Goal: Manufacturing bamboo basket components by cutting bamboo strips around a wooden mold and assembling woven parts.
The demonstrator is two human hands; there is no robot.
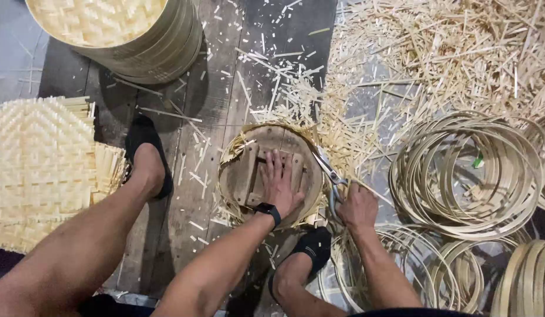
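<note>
My left hand presses flat, fingers spread, on a round wooden form that lies on the floor with woven bamboo strips sticking out under its rim. A black watch sits on that wrist. My right hand grips the handles of metal scissors, whose blades reach along the right edge of the round form among the protruding strip ends.
Woven bamboo mats lie at the left, a stack of round bamboo baskets at the top left. Bamboo hoops pile at the right, offcuts litter the top right. My feet in black shoes rest on wooden planks.
</note>
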